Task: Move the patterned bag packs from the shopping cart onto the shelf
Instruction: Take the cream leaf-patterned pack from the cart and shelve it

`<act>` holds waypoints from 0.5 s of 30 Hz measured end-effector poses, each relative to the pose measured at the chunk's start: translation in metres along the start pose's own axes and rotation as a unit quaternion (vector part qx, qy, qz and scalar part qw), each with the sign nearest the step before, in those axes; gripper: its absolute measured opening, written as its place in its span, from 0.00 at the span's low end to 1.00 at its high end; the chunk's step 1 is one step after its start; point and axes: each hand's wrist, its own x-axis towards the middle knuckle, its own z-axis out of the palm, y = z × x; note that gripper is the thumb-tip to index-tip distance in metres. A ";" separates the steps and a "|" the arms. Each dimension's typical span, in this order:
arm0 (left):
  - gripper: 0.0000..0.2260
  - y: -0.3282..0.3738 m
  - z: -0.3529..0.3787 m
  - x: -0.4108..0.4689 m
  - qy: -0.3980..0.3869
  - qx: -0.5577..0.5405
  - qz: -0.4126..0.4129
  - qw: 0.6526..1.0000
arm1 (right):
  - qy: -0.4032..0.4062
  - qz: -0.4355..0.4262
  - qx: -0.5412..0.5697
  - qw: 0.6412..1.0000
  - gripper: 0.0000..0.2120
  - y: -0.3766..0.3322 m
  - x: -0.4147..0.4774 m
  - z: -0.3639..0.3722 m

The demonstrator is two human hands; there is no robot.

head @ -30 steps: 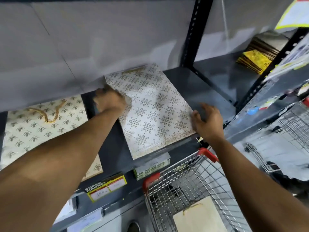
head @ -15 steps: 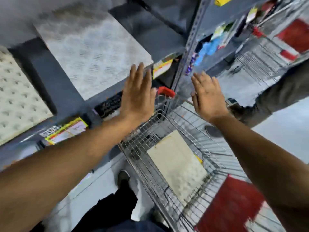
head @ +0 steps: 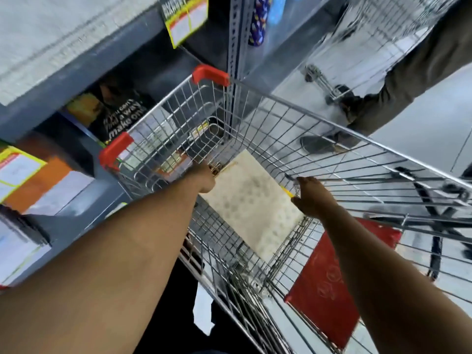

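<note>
Item: bag pack, cream, faint pattern, lying flat on the floor of the cart, toward its near-left side. It is the only pack I can see left in the basket.

Change noted: a second ago both my hands were up on the shelf squaring a pack there; half a second ago they were open in the air above the cart rim. Now both have dropped inside the basket. That pack is delivered, and I judge this the start of the next pickup.

Left hand: at the pack's far-left corner, by its gold handle cord; fingers hidden behind the hand, so I cannot tell whether they have closed.

Right hand: at the pack's right edge, fingers curled and touching it; whether it has a real hold I cannot tell.

Surroundings: shelf to the left and above, yellow price tag on its lip; another person's leg at far right.
</note>
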 end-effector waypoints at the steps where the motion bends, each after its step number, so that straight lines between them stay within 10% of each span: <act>1: 0.24 -0.003 0.009 0.014 -0.018 0.015 0.000 1.000 | -0.031 0.030 0.003 0.999 0.36 0.008 0.008 0.021; 15: 0.21 -0.016 0.055 0.084 0.013 0.061 -0.018 0.998 | -0.015 0.157 0.008 0.987 0.32 0.045 0.037 0.114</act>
